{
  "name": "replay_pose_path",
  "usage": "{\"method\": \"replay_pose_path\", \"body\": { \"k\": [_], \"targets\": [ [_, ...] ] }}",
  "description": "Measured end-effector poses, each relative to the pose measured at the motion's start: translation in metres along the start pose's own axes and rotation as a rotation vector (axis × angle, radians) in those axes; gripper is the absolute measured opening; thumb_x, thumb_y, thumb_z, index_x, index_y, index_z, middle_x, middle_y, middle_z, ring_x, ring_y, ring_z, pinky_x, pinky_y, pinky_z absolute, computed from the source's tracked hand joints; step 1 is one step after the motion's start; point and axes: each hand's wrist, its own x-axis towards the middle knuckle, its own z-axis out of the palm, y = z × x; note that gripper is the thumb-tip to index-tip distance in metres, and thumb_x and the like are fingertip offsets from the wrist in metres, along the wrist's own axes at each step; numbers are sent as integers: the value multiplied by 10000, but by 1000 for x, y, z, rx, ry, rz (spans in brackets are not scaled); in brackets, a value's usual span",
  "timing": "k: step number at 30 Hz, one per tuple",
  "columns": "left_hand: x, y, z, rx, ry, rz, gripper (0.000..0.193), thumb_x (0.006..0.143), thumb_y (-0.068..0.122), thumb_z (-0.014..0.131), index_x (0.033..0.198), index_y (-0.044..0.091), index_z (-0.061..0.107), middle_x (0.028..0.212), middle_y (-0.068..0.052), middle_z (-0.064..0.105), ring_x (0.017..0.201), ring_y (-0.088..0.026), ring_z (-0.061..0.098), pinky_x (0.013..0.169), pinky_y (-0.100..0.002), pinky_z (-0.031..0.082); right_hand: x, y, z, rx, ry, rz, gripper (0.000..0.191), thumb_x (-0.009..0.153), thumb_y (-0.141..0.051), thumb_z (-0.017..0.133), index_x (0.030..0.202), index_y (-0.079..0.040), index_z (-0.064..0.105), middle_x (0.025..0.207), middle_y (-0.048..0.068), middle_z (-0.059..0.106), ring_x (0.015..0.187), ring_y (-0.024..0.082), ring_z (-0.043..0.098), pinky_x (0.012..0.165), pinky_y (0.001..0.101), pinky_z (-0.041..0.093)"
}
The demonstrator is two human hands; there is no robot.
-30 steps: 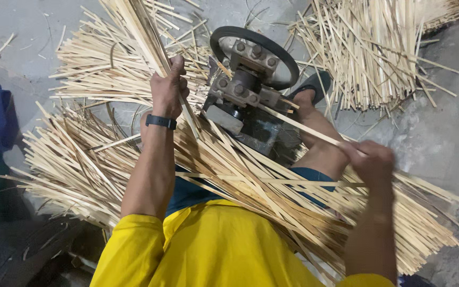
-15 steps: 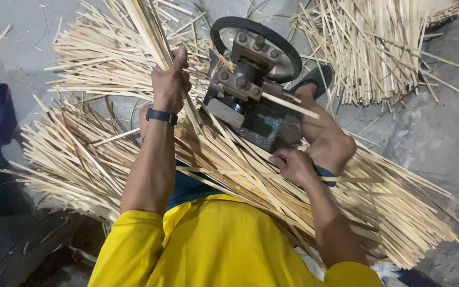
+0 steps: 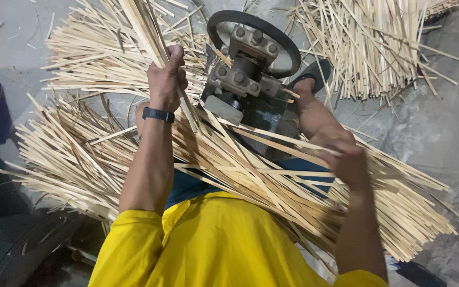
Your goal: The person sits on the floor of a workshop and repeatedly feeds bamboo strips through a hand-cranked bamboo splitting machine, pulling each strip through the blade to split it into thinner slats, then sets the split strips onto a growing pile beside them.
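Bamboo strips [image 3: 150,32] in raised left hand [image 3: 167,79]

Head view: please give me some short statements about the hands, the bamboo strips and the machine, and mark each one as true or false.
1. The left hand grips a bundle of bamboo strips. True.
2. The left wrist is bare. False: it wears a dark wristband.
3. The machine has a dark round wheel. True.
4. The right hand rests on the wheel. False: it is over the strips across the lap.
5. The shirt is red. False: it is yellow.
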Motion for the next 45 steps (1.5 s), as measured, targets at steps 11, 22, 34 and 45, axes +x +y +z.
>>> {"method": "replay_pose_path", "body": {
  "k": [11,22,34,45],
  "targets": [
    [2,-2,-4,17,17,18,337,887,287,851,1067,74,661,760,31,591,509,-54,467,429,-237,379,-21,39,-46,41,294,316,85,957,-146,872,972,-86,814,786,57,710,669,168,619,658,321,498],
    [-1,-6,5,91,30,31,442,852,320,870,1141,50,674,826,-8,671,535,-59,518,432,-239,422,37,-82,39,-325,462,-356,347,828,-251,752,1112,-52,774,1061,166,709,965,316,663,911,532,458],
    [-1,-1,0,59,28,18,410,864,309,861,1131,64,669,809,0,637,541,-73,524,438,-241,427,21,-23,42,105,-131,357,249,922,-326,779,980,-84,798,899,120,734,823,224,704,726,396,572],
    [0,-6,4,36,17,6,495,824,325,893,1162,47,662,780,25,603,543,-67,508,445,-242,421,-10,32,-27,-192,288,313,159,1026,-239,822,928,-115,807,831,52,689,756,175,635,713,346,543]
  ]
}}
